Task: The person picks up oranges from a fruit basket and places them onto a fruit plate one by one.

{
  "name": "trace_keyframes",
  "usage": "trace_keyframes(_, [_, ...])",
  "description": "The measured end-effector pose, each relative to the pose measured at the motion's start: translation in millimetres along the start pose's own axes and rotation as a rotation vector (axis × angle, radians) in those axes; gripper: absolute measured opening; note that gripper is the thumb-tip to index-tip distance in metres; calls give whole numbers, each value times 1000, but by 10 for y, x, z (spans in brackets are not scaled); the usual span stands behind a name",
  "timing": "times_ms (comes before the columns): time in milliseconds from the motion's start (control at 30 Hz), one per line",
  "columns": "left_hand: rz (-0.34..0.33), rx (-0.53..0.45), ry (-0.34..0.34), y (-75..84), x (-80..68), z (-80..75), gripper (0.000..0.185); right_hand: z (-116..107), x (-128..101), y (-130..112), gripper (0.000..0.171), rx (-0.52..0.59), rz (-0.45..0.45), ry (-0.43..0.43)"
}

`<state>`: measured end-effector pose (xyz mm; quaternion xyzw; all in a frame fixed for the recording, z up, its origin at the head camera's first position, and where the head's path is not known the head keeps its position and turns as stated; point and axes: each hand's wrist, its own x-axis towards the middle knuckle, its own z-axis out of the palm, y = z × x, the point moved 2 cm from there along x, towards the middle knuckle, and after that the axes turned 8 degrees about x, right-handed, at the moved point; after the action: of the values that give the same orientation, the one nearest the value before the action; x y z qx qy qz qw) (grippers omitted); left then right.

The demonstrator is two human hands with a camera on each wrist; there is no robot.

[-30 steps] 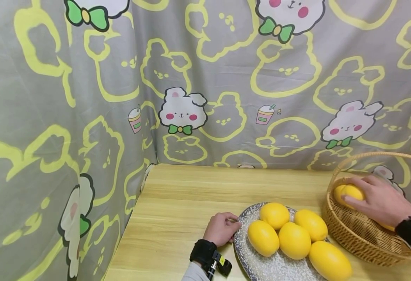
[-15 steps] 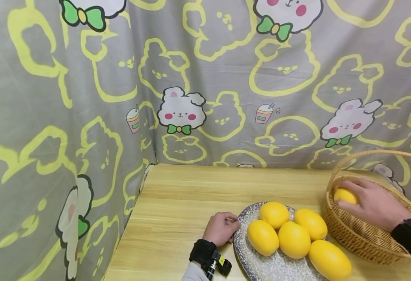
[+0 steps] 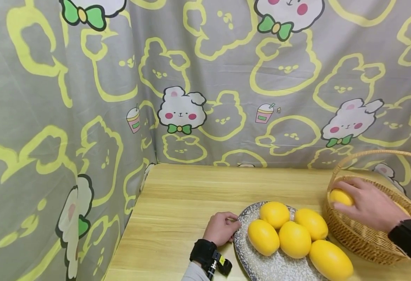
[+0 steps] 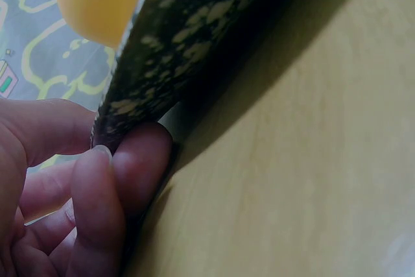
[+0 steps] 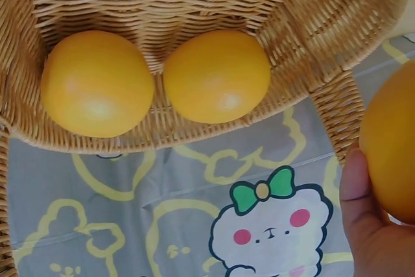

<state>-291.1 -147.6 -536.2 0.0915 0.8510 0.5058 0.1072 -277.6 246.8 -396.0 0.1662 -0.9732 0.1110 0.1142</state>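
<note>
Right hand (image 3: 368, 205): inside the basket (image 3: 363, 238), fingers curled over one lemon (image 3: 341, 197) at the basket's left inner wall; the right-wrist view shows the thumb against that lemon's lower side, so the grip is closed round the fruit. Basket: woven wicker with an arched handle, standing at the right end of the table (image 3: 180, 207), just beside the plate (image 3: 258, 265). Basket contents, right-wrist view: two further lemons (image 5: 97, 82) (image 5: 217, 76) lying side by side and touching, against the wicker. Left hand (image 3: 222, 228): resting on the table at the plate's left edge, fingers curled, pinching the rim; the left-wrist view shows fingertips (image 4: 139, 160) under the speckled rim and the thumb above it. Plate: grey, speckled, at the table's near edge. Plate contents: five lemons in a close cluster, one at the back (image 3: 274, 214), three across the middle (image 3: 263, 237) (image 3: 294, 239) (image 3: 311, 224), one large at the near right (image 3: 330, 260) beside the basket wall. Backdrop: grey cloth (image 3: 86, 97) printed with yellow outlines and white rabbits, hung behind and to the left of the table. Both wrists carry dark bands.
</note>
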Motion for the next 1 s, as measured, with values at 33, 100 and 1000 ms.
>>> trace_keyframes(33, [0, 0, 0, 2, 0, 1, 27, -2, -6, -15, 48, 2, -6, 7])
trace_keyframes(100, [0, -1, 0, 3, 0, 2, 27, -8, -18, -49, 47, 9, -26, 27])
trace_keyframes(1000, [2, 3, -7, -30, 34, 18, 28, -26, 29, -708, 48, 50, -177, 35])
